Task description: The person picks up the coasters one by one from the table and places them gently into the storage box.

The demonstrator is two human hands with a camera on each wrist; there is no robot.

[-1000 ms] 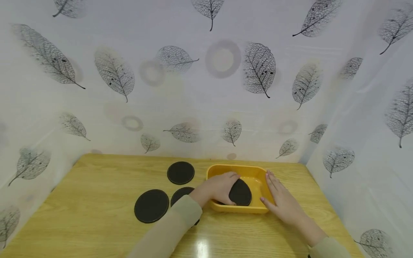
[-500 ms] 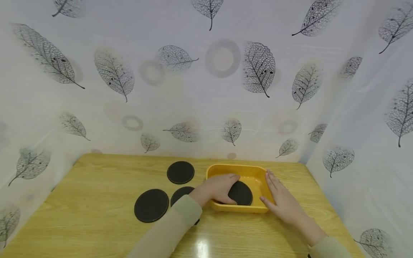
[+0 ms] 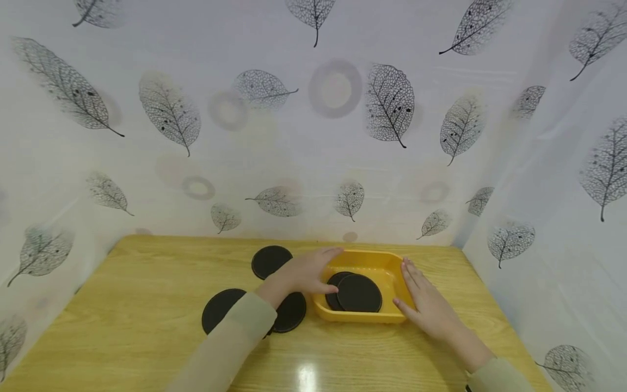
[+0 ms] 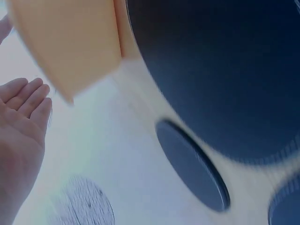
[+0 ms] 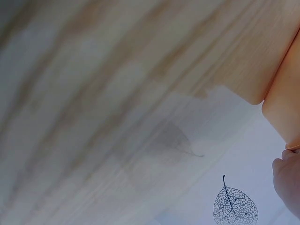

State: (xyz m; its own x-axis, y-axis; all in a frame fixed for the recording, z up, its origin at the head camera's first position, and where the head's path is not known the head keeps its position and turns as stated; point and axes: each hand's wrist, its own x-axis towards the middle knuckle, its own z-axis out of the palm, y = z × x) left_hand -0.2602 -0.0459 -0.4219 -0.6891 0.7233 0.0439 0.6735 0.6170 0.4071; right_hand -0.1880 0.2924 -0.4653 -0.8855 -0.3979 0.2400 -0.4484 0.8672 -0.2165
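Observation:
In the head view, my left hand (image 3: 305, 273) hovers at the left end of a yellow rectangular tray (image 3: 360, 317), fingers and thumb spread and holding nothing. Two round black coasters (image 3: 360, 294) lie overlapped on the tray's bottom; the lower one shows mostly along its left side. At the tray's right end, my right hand (image 3: 433, 307) rests with straight fingers along the wall, its thumb near the front rim. A black coaster (image 4: 220, 70) fills much of the left wrist view, with the tray (image 4: 70, 42) beside it. The right wrist view catches only part of a hand (image 5: 289, 180).
Several black coasters lie on the wooden table (image 3: 161, 305) left of the tray: one at the back (image 3: 268, 261), another at the left (image 3: 220, 309), and one by the tray (image 3: 292, 311). My left forearm partly covers them. A leaf-print sheet (image 3: 294, 136) hangs behind.
My left hand has let go of a coaster inside the tray and drawn back left. That coaster now lies on another one. The right hand keeps its place at the tray.

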